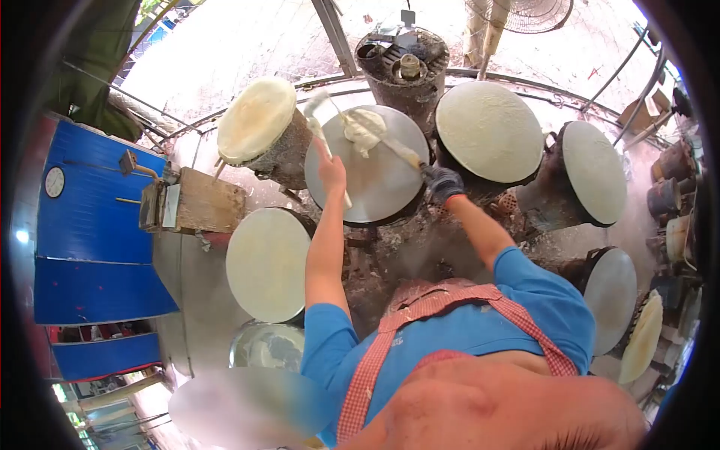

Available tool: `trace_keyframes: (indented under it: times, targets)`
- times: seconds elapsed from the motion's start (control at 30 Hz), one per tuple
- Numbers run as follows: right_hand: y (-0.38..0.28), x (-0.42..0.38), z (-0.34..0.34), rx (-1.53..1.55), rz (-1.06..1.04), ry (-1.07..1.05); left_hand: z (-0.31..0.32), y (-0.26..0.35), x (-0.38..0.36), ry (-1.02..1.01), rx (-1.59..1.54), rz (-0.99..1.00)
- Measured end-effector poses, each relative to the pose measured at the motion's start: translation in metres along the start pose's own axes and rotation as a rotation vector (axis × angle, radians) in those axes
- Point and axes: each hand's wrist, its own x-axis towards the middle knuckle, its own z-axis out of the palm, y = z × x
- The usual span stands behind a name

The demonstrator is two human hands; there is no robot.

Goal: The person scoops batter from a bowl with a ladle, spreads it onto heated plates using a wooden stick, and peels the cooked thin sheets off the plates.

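Pale dough [364,130] bunches up over the round griddle [379,186], upper middle of the frame, resting or lifted, I can't tell! The bare left hand [333,174] grips a whitened paddle [311,116]; the dark-gloved right hand [445,184] clutches a long-handled tool [406,154] running to the dough. Upper left, a pale flatbread [259,118] covers another plate.

The person's bare left hand [332,175] grips a pale, dough-smeared stick-like tool [313,122] across the left edge of a round grey metal griddle [379,191]. The dark-gloved right hand [445,184], at the griddle's right edge, holds a long wooden-handled tool [405,154] reaching a creamy white dough lump [364,129] near the far edge.
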Motion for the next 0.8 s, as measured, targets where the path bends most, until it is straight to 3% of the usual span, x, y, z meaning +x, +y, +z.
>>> trace_keyframes:
  times: [0.03,0.07,0.1,0.17,0.27,0.33,0.4,0.47,0.5,0.53,0.57,0.6,0.67,0.73,0.8]
  targets:
    - [0.003,0.009,-0.004,-0.015,0.014,-0.027,-0.015,0.005,0.013,-0.007,0.008,0.009]
    - [0.015,0.014,-0.004,-0.028,0.035,-0.058,-0.042,0.019,0.029,-0.058,-0.230,-0.245]
    - [0.030,0.021,0.016,0.361,-0.071,0.053,-0.062,0.023,0.033,-0.114,-0.463,-0.505]
    - [0.010,0.039,0.064,0.752,0.010,0.077,-0.088,0.006,0.017,-0.252,-0.538,-0.562]
    - [-0.044,0.047,0.073,0.642,0.118,-0.032,-0.108,-0.032,-0.068,-0.425,-0.641,-0.672]
    - [-0.054,0.043,0.035,0.091,-0.315,0.176,-0.139,-0.024,-0.121,-0.591,-0.437,-0.889]
    - [0.004,0.057,0.023,0.673,-0.010,-0.121,-0.168,-0.027,-0.169,-0.547,-0.455,-0.859]
    - [-0.004,0.041,0.049,0.760,0.060,-0.048,-0.175,-0.054,-0.217,-0.425,-0.445,-0.664]
    - [-0.006,0.019,0.066,0.838,0.141,0.006,-0.181,-0.046,-0.215,-0.445,-0.447,-0.661]
    - [-0.040,-0.004,0.072,0.916,-0.050,0.210,-0.193,-0.031,-0.209,-0.514,-0.400,-0.781]
    - [-0.052,0.013,0.108,0.810,0.292,-0.029,-0.198,-0.021,-0.207,-0.576,-0.353,-0.902]
    - [-0.048,0.015,0.098,0.814,0.305,-0.029,-0.201,-0.020,-0.206,-0.589,-0.348,-0.902]
    - [-0.046,0.021,0.054,0.596,-0.081,-0.173,-0.204,-0.022,-0.204,-0.677,-0.286,-0.891]
    - [-0.012,0.019,0.013,0.743,-0.091,-0.112,-0.199,-0.038,-0.217,-0.609,-0.226,-0.707]
    - [-0.002,0.021,0.034,1.179,0.148,-0.058,-0.194,-0.033,-0.214,-0.509,-0.192,-0.520]
